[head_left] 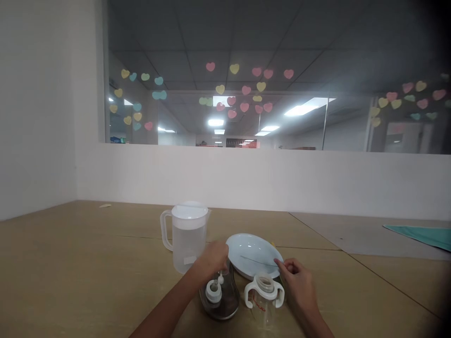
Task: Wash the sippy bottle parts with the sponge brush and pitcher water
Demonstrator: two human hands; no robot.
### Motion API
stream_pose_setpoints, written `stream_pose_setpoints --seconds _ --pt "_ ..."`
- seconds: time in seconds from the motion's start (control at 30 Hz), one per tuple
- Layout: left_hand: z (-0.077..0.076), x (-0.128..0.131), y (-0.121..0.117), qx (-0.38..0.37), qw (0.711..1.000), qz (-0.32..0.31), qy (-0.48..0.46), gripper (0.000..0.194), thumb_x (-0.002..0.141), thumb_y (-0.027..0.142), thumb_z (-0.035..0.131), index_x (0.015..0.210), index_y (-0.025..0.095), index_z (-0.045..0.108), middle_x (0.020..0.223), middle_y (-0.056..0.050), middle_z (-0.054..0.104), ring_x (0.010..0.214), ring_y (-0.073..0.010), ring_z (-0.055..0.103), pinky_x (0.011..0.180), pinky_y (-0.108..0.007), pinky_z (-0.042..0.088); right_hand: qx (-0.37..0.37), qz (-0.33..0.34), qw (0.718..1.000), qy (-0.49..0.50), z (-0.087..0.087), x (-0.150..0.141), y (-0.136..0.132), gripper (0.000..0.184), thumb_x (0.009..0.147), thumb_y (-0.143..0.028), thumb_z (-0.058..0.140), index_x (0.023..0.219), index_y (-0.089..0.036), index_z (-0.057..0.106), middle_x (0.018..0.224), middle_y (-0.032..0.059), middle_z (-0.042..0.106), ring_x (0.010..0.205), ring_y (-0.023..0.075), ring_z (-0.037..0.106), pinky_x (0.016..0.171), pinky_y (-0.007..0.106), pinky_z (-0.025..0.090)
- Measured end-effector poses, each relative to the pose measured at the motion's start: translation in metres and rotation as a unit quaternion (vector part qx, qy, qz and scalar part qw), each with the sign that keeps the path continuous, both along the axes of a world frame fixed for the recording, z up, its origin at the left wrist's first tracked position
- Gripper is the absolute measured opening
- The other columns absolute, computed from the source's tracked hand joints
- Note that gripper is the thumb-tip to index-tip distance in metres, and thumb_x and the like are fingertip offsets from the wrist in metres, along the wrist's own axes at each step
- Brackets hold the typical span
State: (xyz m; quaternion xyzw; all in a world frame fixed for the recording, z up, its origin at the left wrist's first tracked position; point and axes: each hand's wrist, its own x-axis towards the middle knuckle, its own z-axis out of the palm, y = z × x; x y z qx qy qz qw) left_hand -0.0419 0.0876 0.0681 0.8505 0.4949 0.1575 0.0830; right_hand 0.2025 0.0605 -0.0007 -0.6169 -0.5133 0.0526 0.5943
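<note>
My right hand (299, 284) pinches one end of a thin wire-like stick (257, 261), which reaches over a white plate (248, 241). In front of the plate stands a clear baby bottle (265, 312), uncapped, with a white two-handled collar. My left hand (214, 259) is closed, fingers pointing down, over a dark shallow tray (229, 307). Just below its fingertips is a small white knob-like piece (221, 279); whether the fingers hold it I cannot tell. A white bottle ring with a clear teat (213, 292) lies in the tray.
A translucent white pitcher (189, 239) stands behind my left hand, its handle to the left. A teal cloth or sheet (426, 235) lies at the far right of the wooden table (88, 272). Behind rises a white wall (141, 173) with a window.
</note>
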Motion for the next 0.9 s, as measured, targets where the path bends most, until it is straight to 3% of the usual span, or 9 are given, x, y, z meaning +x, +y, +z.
stream_pose_setpoints --seconds 0.13,0.3,0.4,0.57,0.77,0.9 --pt "0.012 -0.002 -0.003 0.058 0.998 0.002 -0.004 0.015 0.064 0.003 0.056 0.058 0.016 0.062 0.065 -0.005 0.064 0.067 -0.0188 0.06 0.065 -0.026 0.043 0.039 0.019 0.998 0.046 0.0 -0.001 0.002 0.034 0.062 -0.051 0.063 0.059 -0.019 0.052 0.049 -0.0043 0.043 0.048 0.0113 0.04 0.045 0.023 0.034" --pt "0.02 -0.003 -0.005 0.12 0.99 -0.011 -0.069 0.021 0.074 0.008 0.047 0.086 0.018 0.061 0.084 -0.004 0.066 0.074 -0.0154 0.06 0.068 -0.024 0.044 0.054 0.073 0.991 0.093 0.006 -0.006 0.001 0.027 0.058 -0.043 0.065 0.064 -0.017 0.06 0.054 -0.0003 0.054 0.052 0.0138 0.05 0.047 0.024 0.04" --pt "0.012 0.003 0.0 0.11 0.974 -0.048 -0.19 0.025 0.076 0.009 0.045 0.096 0.017 0.057 0.088 -0.003 0.065 0.07 -0.0119 0.06 0.065 -0.021 0.046 0.029 0.12 0.985 0.117 0.012 -0.01 0.0 0.031 0.054 -0.041 0.068 0.071 -0.016 0.068 0.061 0.0045 0.062 0.059 0.0174 0.057 0.05 0.026 0.045" --pt "-0.008 0.018 0.006 0.027 0.941 -0.114 -0.316 0.018 0.075 0.009 0.047 0.087 0.015 0.06 0.093 -0.005 0.065 0.079 -0.0125 0.062 0.071 -0.021 0.05 0.0 0.173 0.972 0.158 0.016 -0.013 0.0 0.034 0.05 -0.039 0.073 0.074 -0.015 0.072 0.07 0.0078 0.069 0.064 0.0203 0.063 0.055 0.029 0.051" --pt "-0.016 0.029 0.006 0.058 0.943 -0.12 -0.305 0.015 0.08 0.025 0.051 0.087 0.015 0.06 0.091 -0.006 0.064 0.085 -0.0156 0.059 0.079 -0.026 0.047 0.001 0.207 0.948 0.24 0.014 -0.012 -0.002 0.035 0.049 -0.033 0.08 0.078 -0.016 0.073 0.082 0.0101 0.072 0.08 0.0242 0.066 0.069 0.033 0.054" --pt "-0.022 0.035 0.013 0.068 0.961 -0.095 -0.25 0.021 0.082 0.018 0.041 0.081 0.013 0.061 0.085 -0.007 0.064 0.081 -0.017 0.057 0.076 -0.027 0.043 -0.021 0.232 0.936 0.265 0.014 -0.014 -0.005 0.037 0.05 -0.034 0.079 0.083 -0.017 0.073 0.088 0.0099 0.072 0.088 0.025 0.065 0.075 0.034 0.053"
